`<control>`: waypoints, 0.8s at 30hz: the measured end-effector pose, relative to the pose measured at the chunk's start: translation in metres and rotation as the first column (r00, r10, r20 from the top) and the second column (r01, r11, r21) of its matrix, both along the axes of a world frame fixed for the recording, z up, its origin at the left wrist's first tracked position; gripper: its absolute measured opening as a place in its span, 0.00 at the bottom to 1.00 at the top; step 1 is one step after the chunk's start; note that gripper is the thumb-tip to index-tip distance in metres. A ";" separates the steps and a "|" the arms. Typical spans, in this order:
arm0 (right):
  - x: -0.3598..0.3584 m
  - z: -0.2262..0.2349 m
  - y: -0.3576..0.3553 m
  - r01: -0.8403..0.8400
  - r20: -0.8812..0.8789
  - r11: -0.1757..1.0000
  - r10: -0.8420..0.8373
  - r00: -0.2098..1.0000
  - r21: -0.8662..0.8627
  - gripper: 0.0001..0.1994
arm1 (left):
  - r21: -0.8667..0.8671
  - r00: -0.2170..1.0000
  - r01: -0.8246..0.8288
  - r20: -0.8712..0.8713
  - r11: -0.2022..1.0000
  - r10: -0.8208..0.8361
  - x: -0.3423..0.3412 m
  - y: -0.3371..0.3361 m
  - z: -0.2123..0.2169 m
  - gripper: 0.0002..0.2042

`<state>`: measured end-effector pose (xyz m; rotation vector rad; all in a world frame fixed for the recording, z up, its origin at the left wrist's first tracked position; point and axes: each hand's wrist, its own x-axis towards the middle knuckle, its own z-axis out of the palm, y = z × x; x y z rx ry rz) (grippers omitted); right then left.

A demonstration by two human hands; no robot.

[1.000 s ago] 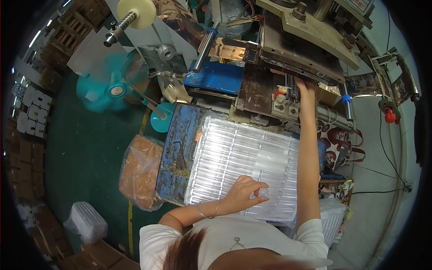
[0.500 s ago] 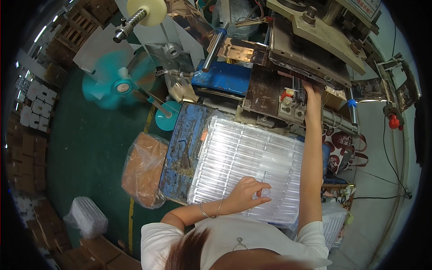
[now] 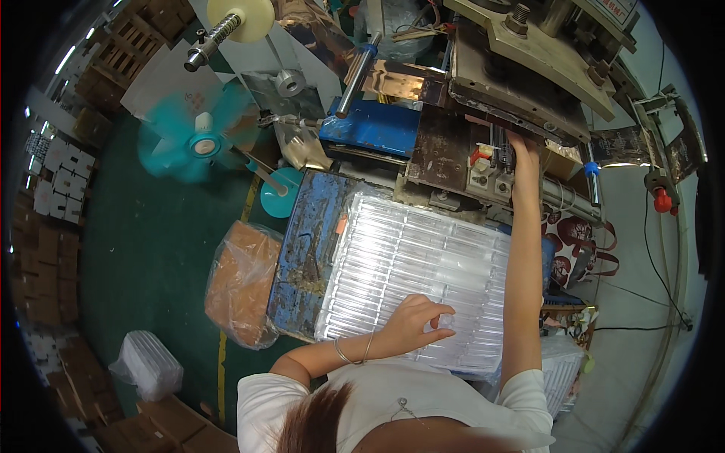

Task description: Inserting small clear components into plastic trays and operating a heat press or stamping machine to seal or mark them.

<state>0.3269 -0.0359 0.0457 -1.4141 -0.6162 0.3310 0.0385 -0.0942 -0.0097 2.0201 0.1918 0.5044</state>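
Note:
My left hand [image 3: 411, 326] hovers over the near part of a tray of long clear plastic tubes [image 3: 408, 249]. Its thumb and forefinger are curled round a small clear plastic piece [image 3: 444, 322], whose exact kind I cannot make out. Stretched far forward, my right hand [image 3: 524, 155] reaches in beneath the upper plate [image 3: 521, 94] of a stamping press, beside a metal fixture [image 3: 487, 177] with a red part. The plate and the machine hide its fingertips, so whether they grip anything does not show.
A worn blue table [image 3: 298, 287] bears the tray. Copper-coloured foil [image 3: 404, 81] runs across the press between rollers. At left a teal fan [image 3: 204, 143] spins, near a plastic-wrapped brown carton [image 3: 243, 283]. A patterned bag [image 3: 570, 253] sits right of my right arm.
Both hands stay almost where they were. The fan blades keep turning, and the whole view has shifted very slightly.

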 end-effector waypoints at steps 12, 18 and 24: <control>-0.003 -0.003 0.001 -0.020 -0.034 0.998 0.022 0.999 0.056 0.20 | -0.004 0.999 -0.009 -0.031 1.000 0.009 -0.005 -0.005 -0.001 0.14; -0.004 0.001 -0.003 0.096 -0.086 0.993 -0.089 0.992 0.075 0.21 | 0.004 1.000 -0.005 -0.016 1.000 0.005 -0.002 -0.004 -0.003 0.14; -0.011 0.006 -0.081 0.151 0.141 0.988 -0.149 0.979 -0.008 0.16 | 0.082 0.998 -0.047 -0.046 0.996 0.051 0.022 0.015 0.005 0.13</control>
